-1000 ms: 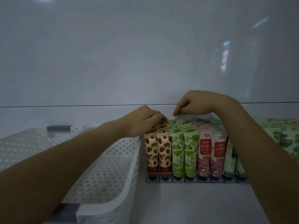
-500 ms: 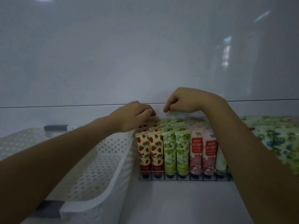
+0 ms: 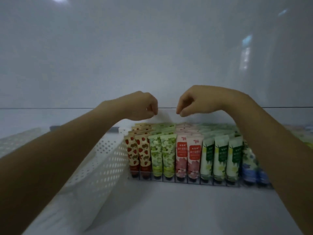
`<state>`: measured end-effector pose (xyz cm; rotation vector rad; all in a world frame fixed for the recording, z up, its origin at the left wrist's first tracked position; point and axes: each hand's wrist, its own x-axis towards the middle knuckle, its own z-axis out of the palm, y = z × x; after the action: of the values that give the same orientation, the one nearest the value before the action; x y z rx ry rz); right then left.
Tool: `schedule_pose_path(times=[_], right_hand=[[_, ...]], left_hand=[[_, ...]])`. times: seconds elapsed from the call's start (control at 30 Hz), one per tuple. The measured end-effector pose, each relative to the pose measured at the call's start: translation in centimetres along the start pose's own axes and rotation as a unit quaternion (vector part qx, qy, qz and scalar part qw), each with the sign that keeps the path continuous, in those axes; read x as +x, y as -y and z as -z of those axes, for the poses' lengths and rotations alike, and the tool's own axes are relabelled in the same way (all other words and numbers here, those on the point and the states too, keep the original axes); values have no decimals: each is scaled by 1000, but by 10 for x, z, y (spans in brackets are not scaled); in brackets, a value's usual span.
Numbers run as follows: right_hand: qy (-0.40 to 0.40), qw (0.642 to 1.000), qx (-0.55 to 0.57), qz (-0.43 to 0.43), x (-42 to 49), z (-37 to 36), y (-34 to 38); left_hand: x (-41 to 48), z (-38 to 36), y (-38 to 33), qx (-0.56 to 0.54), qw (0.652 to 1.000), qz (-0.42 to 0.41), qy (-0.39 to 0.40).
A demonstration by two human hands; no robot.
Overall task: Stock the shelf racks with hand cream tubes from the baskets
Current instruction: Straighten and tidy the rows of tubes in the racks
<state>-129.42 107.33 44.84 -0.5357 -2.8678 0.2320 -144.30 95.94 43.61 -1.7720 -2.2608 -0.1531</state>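
A white shelf board (image 3: 169, 209) carries a thin dark wire rack (image 3: 186, 181). A white perforated plastic basket (image 3: 105, 160) stands just left of the rack. In the rack, hand cream tubes stand upright, caps down, in rows from left to right: strawberry-print (image 3: 135, 153), green grape-print (image 3: 162, 155), pink floral (image 3: 188, 155), white-and-green (image 3: 220, 156) and blue (image 3: 249, 168). Above the rack's back rows hover the left hand (image 3: 140, 106) and right hand (image 3: 193, 100), fingers curled, tips pinched. Whether they grasp anything cannot be told.
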Motion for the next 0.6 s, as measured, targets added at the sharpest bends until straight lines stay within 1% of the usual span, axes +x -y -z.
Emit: schedule_pose_path(times=[0.07,0.13,0.3,0.43,0.6], right_hand=[[26,1000,-7,-3,-13,-3,-9],[36,999,2,11,-20,-7,-14],[24,998,48,34,-24,-27,-9],[24,997,51,43,-22,-32,-7],[11,998,55,30,-20,-38,-4]], left_hand=[[1,-2,-20,-4,1000,12,7],[2,-6,-38,-3,999,35,19],[-3,-8,-54,-65,993,97,-7],[-9,-1,-55,-70,989,120,41],[-20,3,-64,-78,988,110,78]])
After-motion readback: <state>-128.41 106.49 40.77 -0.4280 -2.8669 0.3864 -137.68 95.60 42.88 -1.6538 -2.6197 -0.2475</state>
